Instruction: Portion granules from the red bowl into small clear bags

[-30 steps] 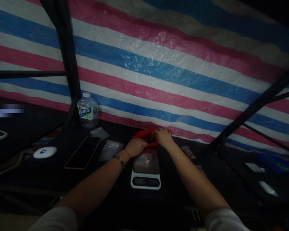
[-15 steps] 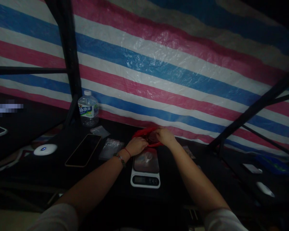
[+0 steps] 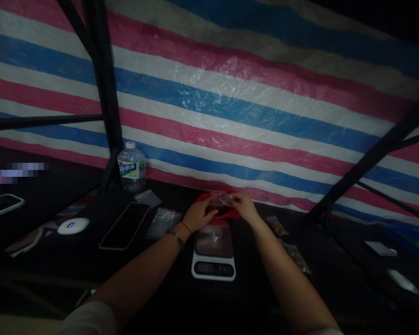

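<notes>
A small clear plastic bag (image 3: 219, 199) is stretched between my two hands, above an open red bag (image 3: 233, 215) with dark contents. My right hand (image 3: 245, 207) pinches the clear bag's right side. At its left side, my left hand (image 3: 197, 215) has its fingers closed on the edge, the thumb pointing right. Right in front of the red bag is a white digital scale (image 3: 213, 274) with a shiny weighing plate; a small round pale spot shows on the plate. What fills the red bag is too dark to name.
Left of the scale lie flat clear bags (image 3: 163, 222), a phone (image 3: 125, 226) and a white oval device (image 3: 73, 226). A plastic bottle (image 3: 131, 168) stands by the black frame post. Small filled bags (image 3: 296, 258) lie beyond my right forearm. Striped sheeting (image 3: 230, 116) hangs behind.
The clear bag has come up out of the red bag's opening, now spread between both hands. My view has shifted slightly, so the filled bags at right show more.
</notes>
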`<state>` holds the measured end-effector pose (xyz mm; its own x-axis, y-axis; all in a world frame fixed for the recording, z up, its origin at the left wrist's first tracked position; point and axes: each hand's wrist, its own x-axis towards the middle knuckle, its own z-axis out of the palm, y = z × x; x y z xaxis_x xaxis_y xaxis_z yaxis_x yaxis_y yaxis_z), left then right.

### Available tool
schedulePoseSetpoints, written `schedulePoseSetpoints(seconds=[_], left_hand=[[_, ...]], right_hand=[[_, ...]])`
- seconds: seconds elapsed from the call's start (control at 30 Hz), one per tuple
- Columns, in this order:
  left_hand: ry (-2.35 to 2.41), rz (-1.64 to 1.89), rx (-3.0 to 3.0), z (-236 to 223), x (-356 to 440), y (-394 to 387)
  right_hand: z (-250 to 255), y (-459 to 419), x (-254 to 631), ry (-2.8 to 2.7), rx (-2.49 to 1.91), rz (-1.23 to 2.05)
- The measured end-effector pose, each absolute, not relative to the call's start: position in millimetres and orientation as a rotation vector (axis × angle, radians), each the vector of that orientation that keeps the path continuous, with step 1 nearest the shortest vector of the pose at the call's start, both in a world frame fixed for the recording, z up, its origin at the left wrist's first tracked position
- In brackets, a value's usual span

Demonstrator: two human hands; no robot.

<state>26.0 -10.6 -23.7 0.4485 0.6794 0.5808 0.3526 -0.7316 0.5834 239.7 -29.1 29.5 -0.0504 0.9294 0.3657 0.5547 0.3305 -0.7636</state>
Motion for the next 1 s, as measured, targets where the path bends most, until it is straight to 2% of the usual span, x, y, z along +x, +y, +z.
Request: schedulePoseSetpoints(seconds=[0.17, 0.27, 0.47, 0.63, 0.83, 0.93, 1.0], left_hand=[[0.831, 1.357, 2.009, -30.1, 34.3, -6.1], [0.756, 1.397, 1.785, -28.7, 41.4, -2.3], [0.761, 1.442, 1.613, 3.8, 37.4, -4.9], [0.79, 1.424, 1.571, 24.1, 30.6, -14.3], [0.782, 1.532, 1.309, 48.8, -7.5, -18.8], [0.877, 1.398, 1.483, 61.5, -55.7, -11.9], [1.005, 1.056, 1.76, 58.9, -88.7, -3.8]], right_hand=[[19.9, -40.2, 232.0, -1.617, -1.185, 0.74], [16.6, -44.8, 229.3, -1.494, -1.156, 0.745], [10.9, -51.4, 220.3, -1.153, -1.101, 0.873], [3.6, -57.1, 205.4, -1.255, -1.094, 1.126], [2.9, -63.9, 205.1, -1.344, -1.04, 1.069], [-0.6, -66.6, 215.4, -1.293, -1.057, 0.98], [-5.7, -67.8, 221.8, -1.263, -1.076, 0.92]])
